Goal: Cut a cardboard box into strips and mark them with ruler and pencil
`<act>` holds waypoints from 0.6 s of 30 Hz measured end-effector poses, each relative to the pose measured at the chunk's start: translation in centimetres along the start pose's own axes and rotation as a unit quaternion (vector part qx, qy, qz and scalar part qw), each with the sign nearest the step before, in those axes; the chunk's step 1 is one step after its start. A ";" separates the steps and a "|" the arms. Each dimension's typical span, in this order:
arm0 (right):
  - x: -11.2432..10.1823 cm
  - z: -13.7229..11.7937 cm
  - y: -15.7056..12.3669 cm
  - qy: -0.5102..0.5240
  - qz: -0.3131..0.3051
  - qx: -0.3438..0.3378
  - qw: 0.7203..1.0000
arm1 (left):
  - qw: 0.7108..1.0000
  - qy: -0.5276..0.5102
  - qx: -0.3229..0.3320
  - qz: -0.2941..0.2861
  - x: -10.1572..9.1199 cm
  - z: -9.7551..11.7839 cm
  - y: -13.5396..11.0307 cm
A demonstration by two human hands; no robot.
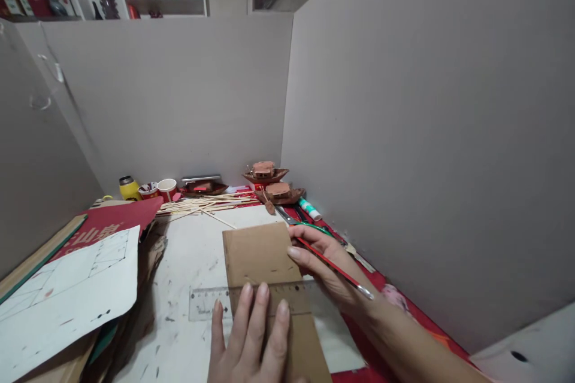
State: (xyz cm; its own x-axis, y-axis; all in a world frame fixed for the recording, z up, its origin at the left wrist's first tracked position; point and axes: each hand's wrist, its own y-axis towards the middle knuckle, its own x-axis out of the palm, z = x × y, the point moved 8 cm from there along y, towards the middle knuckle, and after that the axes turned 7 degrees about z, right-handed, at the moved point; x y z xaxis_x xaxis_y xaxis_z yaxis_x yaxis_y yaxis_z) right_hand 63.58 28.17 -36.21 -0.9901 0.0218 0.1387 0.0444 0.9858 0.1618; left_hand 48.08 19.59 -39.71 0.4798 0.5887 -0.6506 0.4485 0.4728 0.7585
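Observation:
A brown piece of cardboard [256, 251] lies on the white work surface. Across it rests a clear plastic ruler [204, 304]. My left hand [251, 335] presses down on the ruler and cardboard with its fingers spread. At the cardboard's right edge, my right hand [323, 260] has its thumb and fingers closed, with a red pencil [335, 266] held in it. The pencil's silver end points toward me; its tip is hidden at the hand. My right thumb touches the cardboard near its upper right corner.
To the left, a sheet with drawn lines [90, 287] covers stacked cardboard. Thin wooden sticks [211, 203], paper cups [167, 190], a yellow bottle [129, 188] and model boats [279, 192] stand at the back. Scissors [317, 227] lie by the right partition [426, 131].

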 end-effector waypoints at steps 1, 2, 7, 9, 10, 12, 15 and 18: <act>0.0 0.8 0.4 -0.014 0.001 0.003 1.000 | 1.000 -0.005 0.002 -0.017 0.4 -0.3 0.1; -0.1 1.8 0.8 -0.036 0.004 0.009 0.999 | 0.999 -0.015 -0.003 -0.050 1.0 -0.6 0.1; -1.4 6.7 2.3 -0.261 0.039 0.042 0.964 | 0.946 -0.086 -0.115 -0.290 4.5 -2.4 -1.1; -2.1 6.2 2.4 -0.355 0.059 -0.001 0.933 | 0.930 -0.097 -0.134 -0.327 4.9 -2.4 -1.3; -2.3 5.5 2.3 -0.396 0.065 -0.025 0.916 | 0.927 -0.098 -0.136 -0.334 4.9 -2.3 -1.3; -2.5 4.3 1.9 -0.466 0.049 -0.044 0.882 | 0.925 -0.096 -0.138 -0.340 4.9 -2.2 -1.3; -1.4 3.6 1.0 -0.536 -0.074 -0.025 0.840 | 0.925 -0.091 -0.135 -0.342 4.9 -1.9 -1.3; 0.0 3.6 -0.3 -0.568 -0.201 -0.026 0.798 | 0.926 -0.085 -0.131 -0.344 4.9 -1.7 -1.4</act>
State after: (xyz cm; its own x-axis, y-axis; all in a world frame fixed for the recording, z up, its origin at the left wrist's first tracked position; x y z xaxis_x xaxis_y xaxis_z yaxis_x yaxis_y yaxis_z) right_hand 63.05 28.43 -39.74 -0.4057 -0.1287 -0.9049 -0.3305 0.9437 0.0139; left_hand 48.56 22.93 -43.92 0.2711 -0.0116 -0.9625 0.5043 0.8534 0.1318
